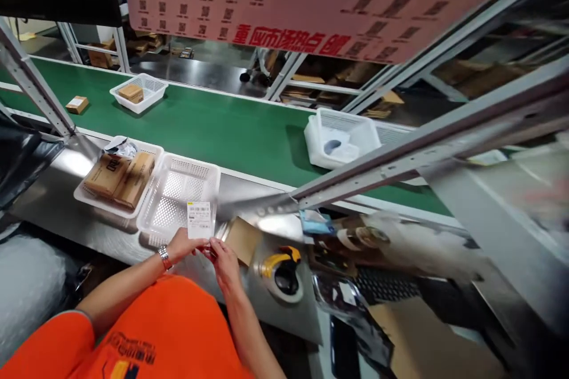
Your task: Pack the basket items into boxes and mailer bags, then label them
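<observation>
A white shipping label with printed text, barcodes and a small yellow mark stands upright in front of me. My left hand, with a metal watch at the wrist, pinches its lower edge. Fingers of my right hand are closed at the label's lower right corner and meet the left fingertips. Behind the label is a white perforated basket with no goods in it. To its left, another white basket holds brown cardboard boxes and a grey-white plastic packet.
A tape dispenser and a brown cardboard piece lie right of my hands. Farther right are a keyboard and a black phone. A green conveyor runs behind, carrying baskets. A metal post slants across the right.
</observation>
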The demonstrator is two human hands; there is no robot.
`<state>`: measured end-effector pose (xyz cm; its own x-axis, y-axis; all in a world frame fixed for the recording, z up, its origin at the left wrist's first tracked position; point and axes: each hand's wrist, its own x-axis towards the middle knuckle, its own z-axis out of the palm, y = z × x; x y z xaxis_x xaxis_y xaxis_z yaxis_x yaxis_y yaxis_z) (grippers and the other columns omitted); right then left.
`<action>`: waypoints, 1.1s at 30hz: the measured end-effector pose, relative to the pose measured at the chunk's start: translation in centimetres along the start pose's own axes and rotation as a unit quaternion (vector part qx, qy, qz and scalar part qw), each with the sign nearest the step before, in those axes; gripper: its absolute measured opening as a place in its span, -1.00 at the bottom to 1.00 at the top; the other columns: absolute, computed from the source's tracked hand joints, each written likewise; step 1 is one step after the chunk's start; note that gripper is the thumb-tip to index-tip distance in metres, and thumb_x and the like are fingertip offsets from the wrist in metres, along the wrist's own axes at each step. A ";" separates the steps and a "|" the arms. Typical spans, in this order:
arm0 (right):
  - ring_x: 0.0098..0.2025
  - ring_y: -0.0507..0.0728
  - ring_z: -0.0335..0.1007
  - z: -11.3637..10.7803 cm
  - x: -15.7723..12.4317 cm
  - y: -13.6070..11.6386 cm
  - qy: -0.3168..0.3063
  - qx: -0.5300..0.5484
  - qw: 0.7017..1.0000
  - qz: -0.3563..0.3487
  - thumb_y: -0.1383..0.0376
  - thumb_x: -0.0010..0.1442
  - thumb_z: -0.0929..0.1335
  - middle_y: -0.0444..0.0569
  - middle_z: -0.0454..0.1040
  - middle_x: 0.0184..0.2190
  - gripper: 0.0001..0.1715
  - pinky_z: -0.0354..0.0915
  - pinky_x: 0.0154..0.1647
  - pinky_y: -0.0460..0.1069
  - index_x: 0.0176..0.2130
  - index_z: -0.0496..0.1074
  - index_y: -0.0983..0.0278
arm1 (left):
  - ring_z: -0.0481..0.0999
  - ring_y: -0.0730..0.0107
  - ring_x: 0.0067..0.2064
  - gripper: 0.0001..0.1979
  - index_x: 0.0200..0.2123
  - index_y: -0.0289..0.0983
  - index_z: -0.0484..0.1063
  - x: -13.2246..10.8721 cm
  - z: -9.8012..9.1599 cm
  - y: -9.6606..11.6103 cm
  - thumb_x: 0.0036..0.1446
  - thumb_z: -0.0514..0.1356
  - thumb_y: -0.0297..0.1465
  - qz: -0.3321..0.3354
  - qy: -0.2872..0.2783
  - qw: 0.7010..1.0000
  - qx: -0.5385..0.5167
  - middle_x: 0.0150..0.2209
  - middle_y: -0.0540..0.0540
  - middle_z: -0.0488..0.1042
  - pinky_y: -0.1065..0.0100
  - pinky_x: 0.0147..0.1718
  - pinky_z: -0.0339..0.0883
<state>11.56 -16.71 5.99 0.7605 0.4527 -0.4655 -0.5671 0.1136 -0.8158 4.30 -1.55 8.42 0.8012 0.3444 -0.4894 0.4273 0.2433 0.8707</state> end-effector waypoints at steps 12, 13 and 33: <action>-0.16 0.20 0.71 -3.6 -2.0 -0.5 0.009 0.041 0.999 0.025 -0.17 -0.22 0.80 0.06 0.80 -0.24 -0.25 0.57 -0.09 0.04 -0.23 0.76 0.27 | 0.69 0.22 -0.29 -0.76 -0.17 -0.33 0.71 0.1 3.8 0.1 0.16 0.44 -0.29 -0.012 0.022 1.000 -0.005 -0.22 -0.20 0.78 0.28 -0.32 0.48; -0.16 0.20 0.72 -3.9 -2.0 -0.5 0.008 0.038 0.999 0.024 -0.18 -0.22 0.80 0.06 0.80 -0.25 -0.26 0.57 -0.09 0.04 -0.24 0.76 0.26 | 0.69 0.21 -0.29 -0.77 -0.15 -0.33 0.72 0.1 4.0 0.1 0.18 0.43 -0.30 -0.011 0.020 1.000 -0.007 -0.21 -0.20 0.78 0.27 -0.30 0.50; -0.24 0.24 0.71 -5.6 -2.0 -0.7 0.001 0.001 1.000 -0.007 -0.27 -0.22 0.77 0.06 0.75 -0.39 -0.22 0.56 -0.20 0.07 -0.26 0.80 0.26 | 0.71 0.23 -0.30 -0.79 -0.17 -0.33 0.69 0.0 5.5 -0.1 0.23 0.44 -0.30 -0.030 0.006 0.999 0.009 -0.27 -0.18 0.76 0.29 -0.29 0.51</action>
<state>12.21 -22.61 5.55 0.7689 0.4490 -0.4552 -0.5572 0.1212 -0.8215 6.56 -6.52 8.60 0.7689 0.3404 -0.5413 0.4823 0.2471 0.8404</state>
